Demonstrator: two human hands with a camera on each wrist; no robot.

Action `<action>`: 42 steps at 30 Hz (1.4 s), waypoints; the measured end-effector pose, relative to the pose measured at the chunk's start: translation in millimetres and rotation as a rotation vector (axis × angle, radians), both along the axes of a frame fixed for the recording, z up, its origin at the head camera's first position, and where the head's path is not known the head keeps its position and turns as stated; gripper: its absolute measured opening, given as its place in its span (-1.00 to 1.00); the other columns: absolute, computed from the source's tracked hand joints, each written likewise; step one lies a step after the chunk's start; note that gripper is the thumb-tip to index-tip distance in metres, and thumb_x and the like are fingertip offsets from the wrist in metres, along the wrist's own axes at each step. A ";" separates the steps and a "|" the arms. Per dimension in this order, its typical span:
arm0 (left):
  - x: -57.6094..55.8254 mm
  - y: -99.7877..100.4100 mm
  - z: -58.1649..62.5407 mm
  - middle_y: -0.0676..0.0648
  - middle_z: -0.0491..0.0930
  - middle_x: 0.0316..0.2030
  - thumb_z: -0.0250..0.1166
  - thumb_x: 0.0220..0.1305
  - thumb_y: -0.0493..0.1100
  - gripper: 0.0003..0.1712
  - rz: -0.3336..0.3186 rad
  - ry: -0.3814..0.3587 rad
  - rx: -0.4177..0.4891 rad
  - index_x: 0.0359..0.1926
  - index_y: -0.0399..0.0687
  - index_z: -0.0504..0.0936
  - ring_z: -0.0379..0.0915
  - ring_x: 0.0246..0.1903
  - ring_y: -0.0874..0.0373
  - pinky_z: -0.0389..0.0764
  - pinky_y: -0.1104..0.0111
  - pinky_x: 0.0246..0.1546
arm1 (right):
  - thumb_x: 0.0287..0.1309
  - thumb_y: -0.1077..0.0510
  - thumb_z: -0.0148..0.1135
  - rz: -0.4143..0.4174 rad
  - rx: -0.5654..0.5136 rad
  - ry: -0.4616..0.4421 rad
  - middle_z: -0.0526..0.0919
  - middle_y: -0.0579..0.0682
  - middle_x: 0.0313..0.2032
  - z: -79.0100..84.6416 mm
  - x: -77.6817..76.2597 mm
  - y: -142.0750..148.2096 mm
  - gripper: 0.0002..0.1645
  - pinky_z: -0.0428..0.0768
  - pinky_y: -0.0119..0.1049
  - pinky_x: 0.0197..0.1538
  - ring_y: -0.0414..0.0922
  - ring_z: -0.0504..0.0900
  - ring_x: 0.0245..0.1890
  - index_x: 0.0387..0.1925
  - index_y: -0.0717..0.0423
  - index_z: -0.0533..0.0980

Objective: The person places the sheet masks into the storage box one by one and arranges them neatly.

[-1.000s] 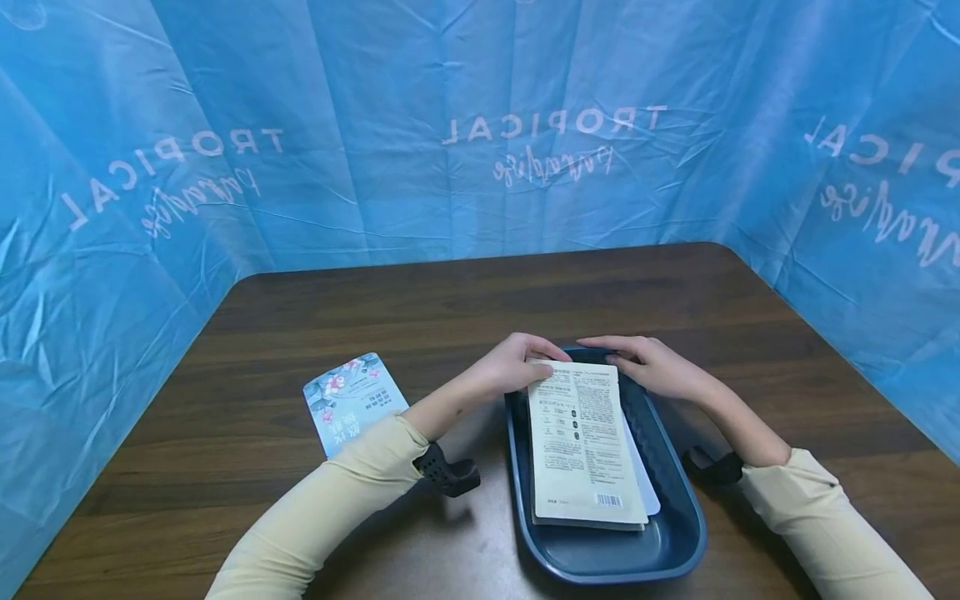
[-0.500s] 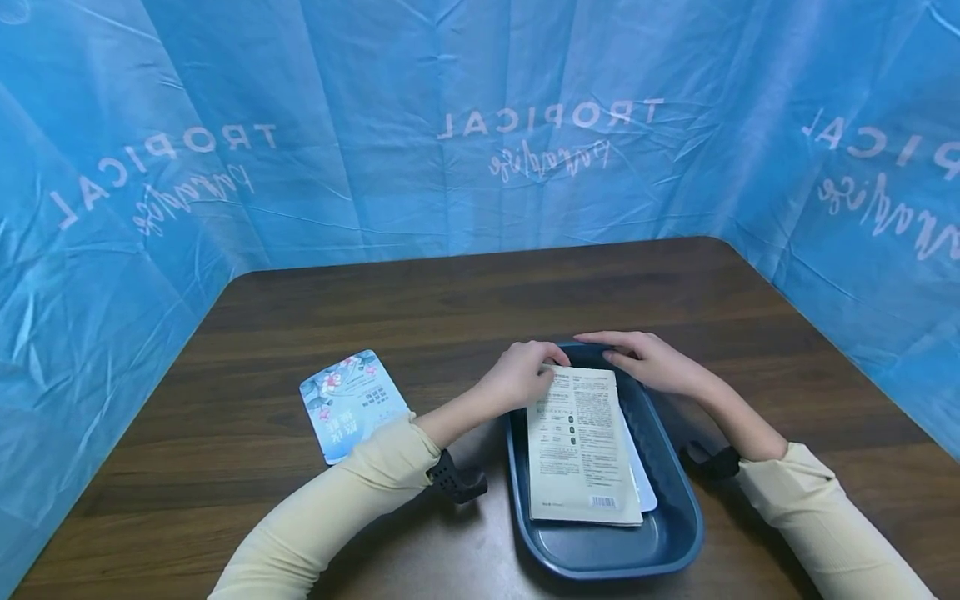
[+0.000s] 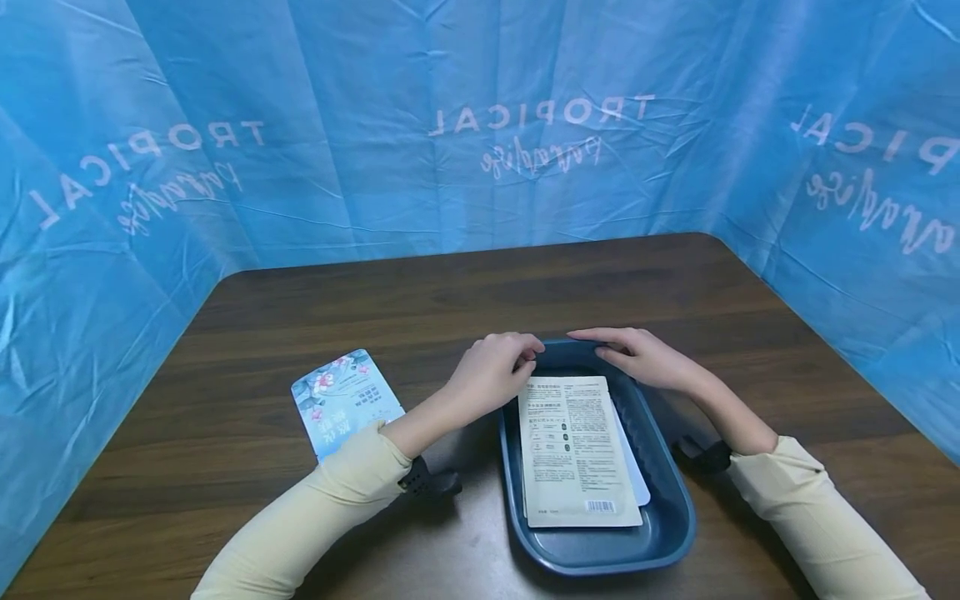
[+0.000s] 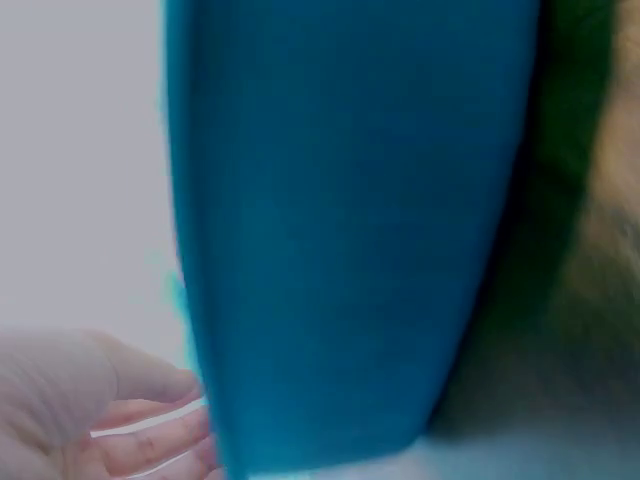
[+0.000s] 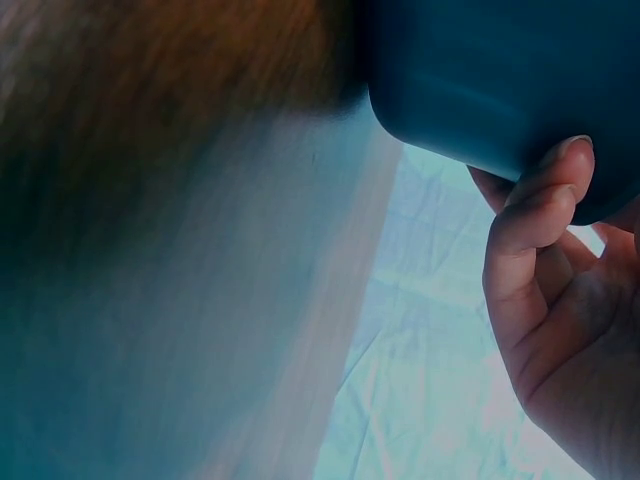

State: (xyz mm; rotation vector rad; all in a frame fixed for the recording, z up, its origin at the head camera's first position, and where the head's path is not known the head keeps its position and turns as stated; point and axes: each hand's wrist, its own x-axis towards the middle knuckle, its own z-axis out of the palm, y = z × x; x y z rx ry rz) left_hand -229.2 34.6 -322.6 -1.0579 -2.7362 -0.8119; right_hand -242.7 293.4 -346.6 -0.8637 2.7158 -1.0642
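A dark blue tray holds a short stack of flat sachets. The top one is a cream sachet with fine print and a barcode, and a pale edge of another sachet shows at its right. My left hand is at the tray's far left corner, fingers loosely bent, holding nothing; its thumb is near the rim in the left wrist view. At the far right corner my right hand grips the tray, with bent fingers against its outer wall in the right wrist view.
A light blue flowered sachet lies on the dark wooden table, left of the tray and partly behind the left forearm. Blue printed curtains surround the table's far side and both flanks.
My left hand has let go of the cream sachet's top edge and moved left. The sachet now lies flat in the tray. My right hand has stayed at its corner.
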 end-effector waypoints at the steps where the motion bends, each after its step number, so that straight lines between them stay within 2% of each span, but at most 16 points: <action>1: -0.8 -6.5 2.3 -0.06 0.62 -0.23 0.18 0.29 -0.29 -0.76 0.017 -0.002 0.011 -0.04 -0.19 0.62 0.49 -0.39 0.23 0.46 0.46 -0.42 | 0.32 0.37 -0.03 0.001 0.001 -0.001 0.51 0.06 -0.07 0.6 -0.3 -0.4 -0.49 0.31 -0.26 -0.49 -0.20 0.19 -0.73 0.28 0.11 0.34; 7: -10.4 -52.9 17.6 -0.05 0.63 -0.24 0.20 0.28 -0.29 -0.77 0.129 -0.004 0.092 -0.05 -0.17 0.62 0.53 -0.28 0.17 0.54 0.34 -0.28 | 0.33 0.35 -0.03 0.004 0.016 0.018 0.51 0.06 0.00 2.8 -0.5 -1.0 -0.51 0.38 -0.21 -0.36 -0.18 0.28 -0.65 0.28 0.13 0.34; 12: -20.0 -92.6 27.9 -0.10 0.63 -0.23 0.19 0.28 -0.29 -0.76 0.193 -0.036 0.133 -0.05 -0.23 0.61 0.53 -0.27 0.08 0.54 0.23 -0.25 | 0.33 0.35 -0.03 0.006 0.025 0.042 0.46 0.11 0.14 2.7 0.4 -2.5 -0.52 0.37 -0.13 -0.22 -0.09 0.47 -0.30 0.27 0.15 0.34; 15: -23.1 -116.9 31.7 -0.13 0.63 -0.22 0.18 0.30 -0.28 -0.75 0.222 -0.073 0.129 -0.03 -0.26 0.60 0.53 -0.24 0.03 0.52 0.18 -0.23 | 0.34 0.34 -0.04 0.005 0.027 0.047 0.45 0.11 0.16 2.2 0.9 -2.8 -0.52 0.36 -0.13 -0.20 -0.05 0.46 -0.18 0.27 0.15 0.34; 17: -24.5 -135.1 31.7 -0.17 0.62 -0.19 0.16 0.31 -0.27 -0.72 0.234 -0.105 0.109 -0.01 -0.29 0.57 0.53 -0.22 -0.02 0.51 0.14 -0.21 | 0.34 0.34 -0.03 0.004 0.024 0.045 0.45 0.11 0.16 2.0 1.3 -3.1 -0.52 0.36 -0.13 -0.20 -0.05 0.45 -0.17 0.27 0.15 0.34; 23: -25.0 -192.5 20.5 -0.33 0.55 -0.09 0.16 0.32 -0.21 -0.60 0.272 -0.203 0.021 0.09 -0.40 0.46 0.48 -0.10 -0.19 0.49 0.03 -0.12 | 0.34 0.32 -0.03 0.002 0.015 0.033 0.44 0.10 0.17 2.1 3.1 -4.4 -0.52 0.37 -0.13 -0.18 -0.06 0.45 -0.13 0.27 0.14 0.34; 30: -25.1 -242.3 -1.1 -0.48 0.43 -0.01 0.20 0.29 -0.18 -0.48 0.438 -0.275 -0.024 0.13 -0.49 0.36 0.36 -0.01 -0.35 0.44 -0.08 -0.10 | 0.34 0.31 -0.03 0.002 -0.002 0.017 0.43 0.09 0.18 1.6 5.1 -5.7 -0.52 0.41 -0.10 -0.10 -0.05 0.47 -0.05 0.27 0.14 0.34; 33: -28.5 -255.6 -12.1 -0.52 0.39 0.00 0.23 0.25 -0.14 -0.40 0.494 -0.301 -0.074 0.13 -0.55 0.33 0.33 -0.01 -0.37 0.44 -0.09 -0.10 | 0.34 0.32 -0.03 0.003 -0.012 0.013 0.43 0.10 0.19 1.4 5.8 -6.1 -0.52 0.42 -0.06 -0.03 -0.03 0.46 0.03 0.27 0.16 0.34; 38: -34.3 -264.8 -26.9 -0.58 0.29 0.03 0.32 0.15 0.02 -0.19 0.474 -0.316 -0.199 0.10 -0.65 0.30 0.22 0.01 -0.40 0.36 -0.14 -0.05 | 0.34 0.33 -0.04 0.007 -0.016 0.010 0.42 0.11 0.19 0.3 5.7 -5.1 -0.53 0.42 -0.06 -0.03 -0.01 0.45 0.05 0.27 0.18 0.33; 42: -35.7 -263.4 -33.1 -0.58 0.21 0.02 0.39 0.01 0.15 -0.06 0.473 -0.308 -0.249 0.10 -0.60 0.31 0.13 -0.02 -0.40 0.32 -0.18 -0.07 | 0.34 0.34 -0.03 0.014 -0.009 0.026 0.42 0.10 0.19 -0.2 3.9 -4.6 -0.52 0.42 -0.06 -0.04 -0.02 0.45 0.08 0.27 0.18 0.33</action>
